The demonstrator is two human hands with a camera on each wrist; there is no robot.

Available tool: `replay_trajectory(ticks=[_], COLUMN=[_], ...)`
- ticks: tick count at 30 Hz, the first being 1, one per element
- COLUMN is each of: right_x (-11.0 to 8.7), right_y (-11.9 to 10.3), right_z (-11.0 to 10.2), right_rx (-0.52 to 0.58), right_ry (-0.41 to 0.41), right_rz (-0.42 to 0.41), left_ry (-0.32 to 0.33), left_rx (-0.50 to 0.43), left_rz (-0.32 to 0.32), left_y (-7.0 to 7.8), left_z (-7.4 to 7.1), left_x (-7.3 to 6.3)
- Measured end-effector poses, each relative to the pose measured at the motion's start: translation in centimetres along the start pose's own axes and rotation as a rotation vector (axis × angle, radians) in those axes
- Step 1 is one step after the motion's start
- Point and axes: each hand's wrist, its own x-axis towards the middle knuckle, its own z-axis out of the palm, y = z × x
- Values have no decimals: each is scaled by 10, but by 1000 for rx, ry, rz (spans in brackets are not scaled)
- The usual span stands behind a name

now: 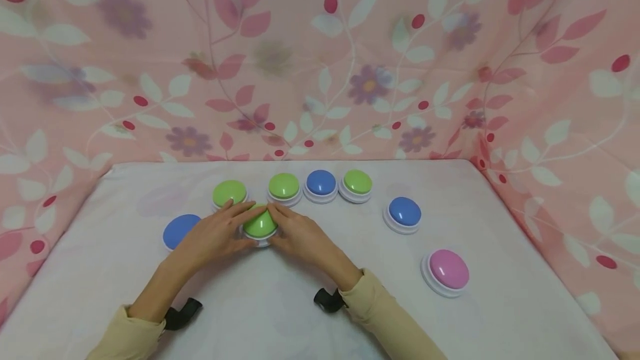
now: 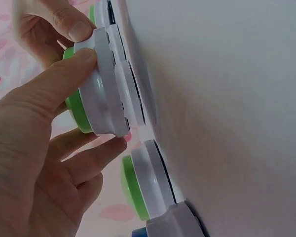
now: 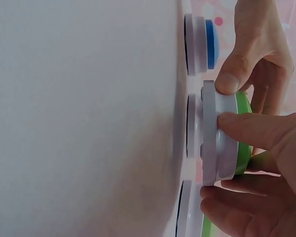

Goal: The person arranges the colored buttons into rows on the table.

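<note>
Both hands hold a green push button (image 1: 260, 226) with a round white base, left of the middle of the table. My left hand (image 1: 212, 238) grips its left side and my right hand (image 1: 304, 238) its right side. In the left wrist view, the thumb presses the white base (image 2: 101, 94) while other fingers reach around the far side. The right wrist view shows the button's base (image 3: 223, 148) slightly above the tabletop, both thumbs against its side. Just behind are another green button (image 1: 229, 191), partly hidden by the left hand, and a second green button (image 1: 284, 185).
A blue button (image 1: 180, 230) sits left, partly behind the left forearm. Along the back stand a blue button (image 1: 321, 182) and a green button (image 1: 357, 181). To the right are a blue button (image 1: 404, 211) and a pink button (image 1: 449, 269). Floral cloth (image 1: 310, 88) walls the white table (image 1: 260, 315).
</note>
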Motion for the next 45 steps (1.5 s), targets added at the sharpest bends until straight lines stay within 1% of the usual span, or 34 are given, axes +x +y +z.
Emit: replay_trajectory(ticks=[4,7,13,15,23,36,43,45], right_x=[-4,-5,-7,-8,-9,-10,-11,-11], right_y=[-6,-11,-17,-17,-16,-12,-12,-13], right_z=[1,2,5,6,7,5,4,3], right_rx=[1,-10,-53,-56,-38,22,32,50], right_ry=[-2,-12,-75,-89,-140,-208,-207,-205], right_rz=[-11,-25,-18,-14,4,40,22,19], left_ry=[9,12,-48,-60,-53,-58,-68,-77], left_rx=[9,2,-47,-56,-45,-44,-43,-44], left_rz=[20,22,-18,-23,-6,-17,-27,-33], left_y=[3,5,7,7,7,9,9,8], left_z=[-1,-2,-2,-1,2,2,2,1], left_x=[-8,-14,-23,-24,-22,-21,-22,-22])
